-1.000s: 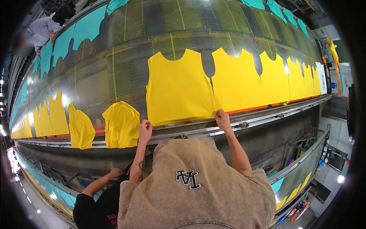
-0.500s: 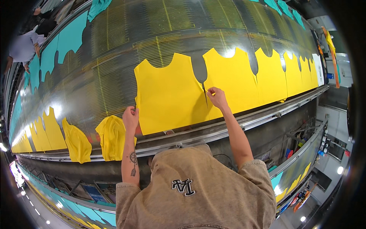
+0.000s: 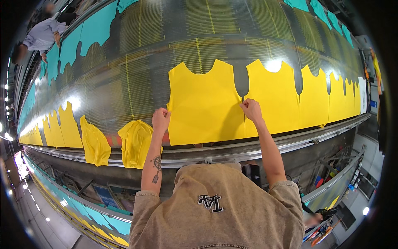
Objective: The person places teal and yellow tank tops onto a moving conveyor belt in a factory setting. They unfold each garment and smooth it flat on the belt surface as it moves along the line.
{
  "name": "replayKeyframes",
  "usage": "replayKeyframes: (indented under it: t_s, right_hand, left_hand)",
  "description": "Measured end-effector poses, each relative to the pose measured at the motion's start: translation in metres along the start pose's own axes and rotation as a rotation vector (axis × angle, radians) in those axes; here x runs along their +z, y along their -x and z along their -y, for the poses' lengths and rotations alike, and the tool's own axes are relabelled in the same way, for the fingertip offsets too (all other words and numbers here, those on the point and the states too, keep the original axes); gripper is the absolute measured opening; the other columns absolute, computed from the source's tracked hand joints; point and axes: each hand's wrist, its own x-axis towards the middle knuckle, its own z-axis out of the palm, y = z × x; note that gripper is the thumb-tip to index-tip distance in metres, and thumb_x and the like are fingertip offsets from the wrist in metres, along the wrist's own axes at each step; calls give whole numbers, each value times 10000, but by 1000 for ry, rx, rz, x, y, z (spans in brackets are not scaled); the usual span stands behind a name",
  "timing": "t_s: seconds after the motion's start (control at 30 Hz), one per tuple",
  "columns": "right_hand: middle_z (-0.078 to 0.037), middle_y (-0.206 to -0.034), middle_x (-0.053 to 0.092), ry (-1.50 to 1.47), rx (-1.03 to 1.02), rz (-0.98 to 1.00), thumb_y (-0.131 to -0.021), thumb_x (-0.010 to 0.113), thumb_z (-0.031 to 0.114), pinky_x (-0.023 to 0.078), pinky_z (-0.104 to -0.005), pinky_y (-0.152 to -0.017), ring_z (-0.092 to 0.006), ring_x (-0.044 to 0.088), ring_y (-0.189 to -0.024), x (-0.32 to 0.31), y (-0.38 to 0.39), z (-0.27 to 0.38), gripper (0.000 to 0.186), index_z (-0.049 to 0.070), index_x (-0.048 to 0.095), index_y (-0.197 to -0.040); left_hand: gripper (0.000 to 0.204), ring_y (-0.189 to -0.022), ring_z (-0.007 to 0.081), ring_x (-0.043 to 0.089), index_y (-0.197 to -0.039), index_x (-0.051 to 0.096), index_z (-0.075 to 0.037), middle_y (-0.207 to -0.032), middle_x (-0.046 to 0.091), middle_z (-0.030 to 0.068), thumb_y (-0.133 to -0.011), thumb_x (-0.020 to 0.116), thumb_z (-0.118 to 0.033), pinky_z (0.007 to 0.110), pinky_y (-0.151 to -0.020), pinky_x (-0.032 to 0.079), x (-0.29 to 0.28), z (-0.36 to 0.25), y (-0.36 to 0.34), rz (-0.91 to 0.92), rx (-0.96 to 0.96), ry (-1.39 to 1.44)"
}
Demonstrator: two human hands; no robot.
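A yellow shirt-shaped fabric panel [image 3: 203,103] lies flat on the long table in front of me, neckline pointing away. My left hand [image 3: 161,120] is closed in a pinch at the panel's left edge, below the armhole. At the opposite edge, under the other armhole, my right hand [image 3: 251,109] pinches the side corner of the same panel. The neighbouring yellow panel [image 3: 273,95] lies directly to the right, its side edge close against this one. Left of my left forearm, a crumpled yellow fabric piece [image 3: 136,143] hangs partly over the table's front rail.
Another loose yellow piece [image 3: 95,141] drapes over the rail [image 3: 290,146]. More yellow panels run along both ends of the table. Teal panels [image 3: 97,33] line the far side, where a person [image 3: 43,35] bends over them. Another person [image 3: 313,219] shows at lower right.
The dark wedge-shaped gap between the two yellow panels has narrowed to a thin line, as the held panel's right edge came against its neighbour. The view has shifted; a person now shows at lower right.
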Motion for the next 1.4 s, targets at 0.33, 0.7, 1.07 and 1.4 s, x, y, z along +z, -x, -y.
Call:
replayKeyframes:
  t_s: [0.33, 0.7, 1.07, 1.4]
  right_hand:
    - [-165, -775, 710, -160, -36, -85, -860, 703, 125, 554, -347, -670, -271, 700, -709, -1, 10, 6, 171, -39, 667, -825]
    - [-84, -874, 707, -525, -32, -138, -897, 699, 61, 521, -257, -669, -130, 642, -715, 18, 11, -11, 114, -25, 715, -971]
    - [-43, -896, 705, -508, -64, -206, -923, 695, 50, 485, -228, -665, -88, 594, -730, 24, 11, -16, 104, -17, 737, -992]
    - [-74, -897, 700, -560, -121, -221, -915, 680, 28, 482, -243, -652, -110, 598, -716, 26, 10, -18, 110, -33, 725, -996]
  left_hand:
    - [113, -735, 145, 665, -867, 642, 17, -796, 691, 84, -848, 715, -68, 275, -687, 522, -2, -3, 3, 21, -95, 439]
    - [265, -832, 87, 632, -1156, 685, 57, -1066, 653, 78, -900, 630, 18, 214, -722, 511, 7, 11, 4, 46, -4, 711]
    - [325, -871, 102, 641, -1209, 665, 54, -1266, 597, 110, -884, 671, 39, 220, -729, 531, 7, 16, 8, -8, -60, 728]
    - [351, -865, 92, 639, -1256, 639, 57, -1304, 582, 105, -907, 661, 31, 219, -726, 531, 3, 15, 16, -19, -37, 753]
